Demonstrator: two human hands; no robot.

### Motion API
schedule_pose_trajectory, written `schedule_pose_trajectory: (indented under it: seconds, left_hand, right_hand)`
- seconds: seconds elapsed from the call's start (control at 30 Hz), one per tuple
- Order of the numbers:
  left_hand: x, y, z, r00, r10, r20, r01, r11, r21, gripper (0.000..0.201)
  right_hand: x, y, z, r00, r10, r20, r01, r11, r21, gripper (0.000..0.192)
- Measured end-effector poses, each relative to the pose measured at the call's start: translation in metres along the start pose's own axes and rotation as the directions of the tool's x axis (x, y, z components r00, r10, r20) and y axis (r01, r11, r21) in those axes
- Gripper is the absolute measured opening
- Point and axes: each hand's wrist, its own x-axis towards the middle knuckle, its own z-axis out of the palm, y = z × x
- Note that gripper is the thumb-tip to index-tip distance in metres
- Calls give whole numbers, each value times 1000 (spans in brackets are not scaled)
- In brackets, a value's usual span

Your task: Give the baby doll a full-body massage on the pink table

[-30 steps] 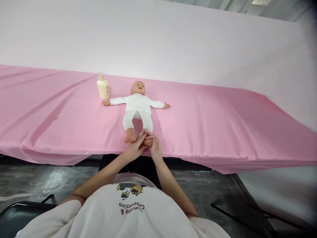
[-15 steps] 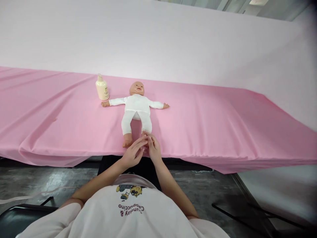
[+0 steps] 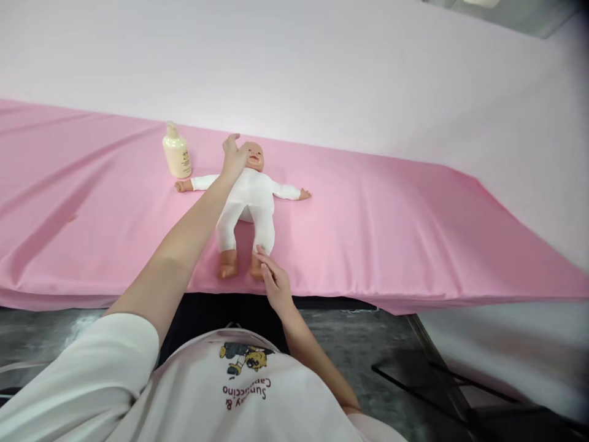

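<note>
A baby doll (image 3: 251, 190) in a white suit lies on its back, arms spread, head at the far side and bare feet near the table's front edge. My left hand (image 3: 235, 158) is beside the doll's head and covers part of it; its fingers are apart and hold nothing, though I cannot tell whether they touch the head. Down at the doll's foot on the right, my right hand (image 3: 277, 287) has its fingers stretched out along the ankle, not gripping it. A cream pump bottle (image 3: 177, 153) stands upright left of the doll, by its outstretched hand.
Pink cloth (image 3: 368, 227) with folds covers the table. Behind it rises a pale wall (image 3: 322, 73). Below the front edge are a grey floor and a black metal leg frame (image 3: 414, 393) to the right.
My left hand has left the doll's foot and my right hand, reaching up to the doll's head. My right hand stays near the foot. The view has shifted slightly.
</note>
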Motion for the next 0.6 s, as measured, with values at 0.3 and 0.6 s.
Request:
schedule_pose_trajectory:
  seconds: [0.3, 0.6]
  left_hand:
    - [40, -66, 35, 925, -367, 102, 357, 928, 103, 113]
    - [50, -76, 24, 899, -425, 104, 430, 903, -20, 90]
  right_hand:
    - [4, -9, -12, 980, 182, -85, -177, 982, 68, 41]
    - [32, 6, -17, 935, 318, -154, -285, 937, 204, 59]
